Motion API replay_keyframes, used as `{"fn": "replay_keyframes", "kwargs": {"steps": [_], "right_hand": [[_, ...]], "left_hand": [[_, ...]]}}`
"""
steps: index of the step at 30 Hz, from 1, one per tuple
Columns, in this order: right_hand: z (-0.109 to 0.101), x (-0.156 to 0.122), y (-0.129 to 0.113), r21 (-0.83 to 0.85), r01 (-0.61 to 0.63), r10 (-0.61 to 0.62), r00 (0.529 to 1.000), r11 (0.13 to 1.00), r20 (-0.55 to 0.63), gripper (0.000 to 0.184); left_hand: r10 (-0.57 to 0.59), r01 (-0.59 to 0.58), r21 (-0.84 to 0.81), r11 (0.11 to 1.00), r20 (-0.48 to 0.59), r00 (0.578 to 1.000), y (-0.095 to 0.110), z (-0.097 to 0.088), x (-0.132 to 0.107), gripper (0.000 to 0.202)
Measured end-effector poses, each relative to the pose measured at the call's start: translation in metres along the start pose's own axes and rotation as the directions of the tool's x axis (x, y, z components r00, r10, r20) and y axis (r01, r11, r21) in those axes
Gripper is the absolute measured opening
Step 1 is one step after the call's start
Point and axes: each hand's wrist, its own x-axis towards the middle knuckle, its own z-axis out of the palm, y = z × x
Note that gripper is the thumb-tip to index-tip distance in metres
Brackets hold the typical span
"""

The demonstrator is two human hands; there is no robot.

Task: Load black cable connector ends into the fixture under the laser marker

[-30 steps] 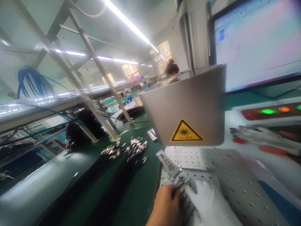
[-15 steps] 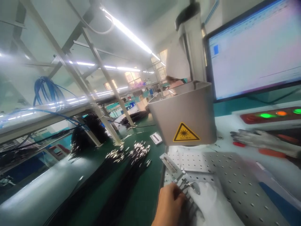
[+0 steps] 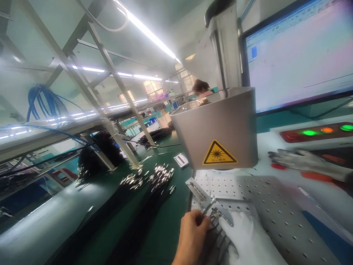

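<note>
My bare left hand (image 3: 191,233) is at the bottom centre, its fingers pinched on the metal plug of a black cable (image 3: 207,207) at a small metal fixture (image 3: 220,215). My right hand (image 3: 248,239), in a white glove, presses fingers together on the black cables just right of it. Both hands rest on the perforated metal plate (image 3: 270,206) beneath the grey laser head (image 3: 217,129), which carries a yellow warning label. What the gloved fingers grip is partly hidden.
A bundle of black cables with shiny metal plugs (image 3: 154,176) lies on the green bench to the left. A monitor (image 3: 298,55) and a panel with lit buttons (image 3: 317,131) stand at right. A spare grey glove (image 3: 303,160) lies near the panel. A person (image 3: 200,90) works far behind.
The view has shifted slightly. My left hand has drawn a little left and lifted one plug up from the fixture; the gloved right hand stays beside it.
</note>
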Motion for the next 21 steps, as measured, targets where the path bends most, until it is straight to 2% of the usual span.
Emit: {"fn": "replay_keyframes", "kwargs": {"steps": [2,6,9,11,13,14,15,17,19,21], "right_hand": [[0.0,0.001,-0.003,0.022,-0.025,0.024,1.0,0.999,0.013,0.019],[0.009,0.005,-0.01,0.029,-0.16,0.16,0.987,0.987,0.025,0.029],[0.018,0.007,-0.014,-0.022,-0.176,0.176,0.984,0.984,-0.006,0.027],[0.015,0.005,-0.014,-0.051,-0.187,0.186,0.982,0.981,-0.035,0.028],[0.004,0.0,-0.013,-0.084,-0.128,0.125,0.991,0.988,-0.045,0.025],[-0.004,-0.004,-0.012,-0.106,-0.05,0.045,0.998,0.993,-0.046,0.023],[-0.012,-0.007,-0.011,-0.131,0.055,-0.061,0.997,0.99,-0.045,0.027],[-0.024,-0.012,-0.01,-0.176,0.25,-0.261,0.964,0.952,-0.044,0.046],[-0.026,-0.011,-0.01,-0.196,0.298,-0.31,0.95,0.934,-0.029,0.048],[-0.019,-0.006,-0.011,-0.187,0.262,-0.259,0.965,0.947,0.038,0.041]], "left_hand": [[-0.007,0.008,0.062,0.998,-0.009,1.0,0.005,0.001,-0.001,0.027],[0.008,-0.006,0.193,0.981,-0.012,1.0,0.014,0.003,-0.003,0.028],[0.006,-0.006,0.25,0.968,-0.002,1.0,0.017,0.005,-0.003,0.03],[-0.007,0.004,0.238,0.971,0.013,1.0,0.018,0.004,-0.003,0.029],[-0.013,0.007,0.214,0.977,0.026,1.0,0.019,0.003,-0.002,0.028],[-0.015,0.008,0.207,0.978,0.029,0.999,0.019,0.002,-0.002,0.028],[-0.015,0.008,0.201,0.98,0.031,0.999,0.019,0.002,-0.002,0.028],[-0.012,0.005,0.194,0.981,0.035,0.999,0.019,0.002,-0.002,0.027],[-0.008,0.0,0.192,0.981,0.042,0.999,0.017,0.003,-0.002,0.025],[0.004,-0.013,0.199,0.98,0.047,0.999,0.015,0.004,-0.001,0.024]]}}
